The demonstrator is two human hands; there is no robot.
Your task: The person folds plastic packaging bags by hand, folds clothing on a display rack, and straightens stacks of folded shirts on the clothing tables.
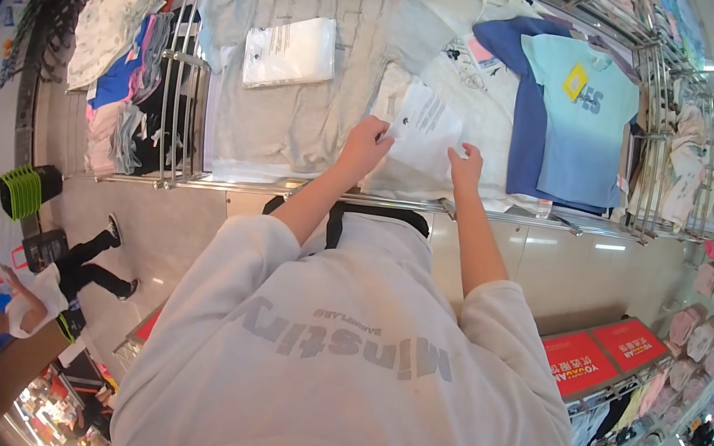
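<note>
Head view: chrome rails [184, 59] box in pale fabric tees [342, 66]; ombre-blue tee [587, 132] right, white packet [291, 51] left. Flat printed plastic packet [429, 122] over tees, centre. Left hand [368, 145] pinches its edge; right hand [466, 167] at its corner, grip unclear.

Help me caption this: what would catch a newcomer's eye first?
Probably the light-blue gradient T-shirt with its yellow tag, at upper right. Next, the printed plastic packaging between the left hand and right hand, then the red signs at lower right.
</note>
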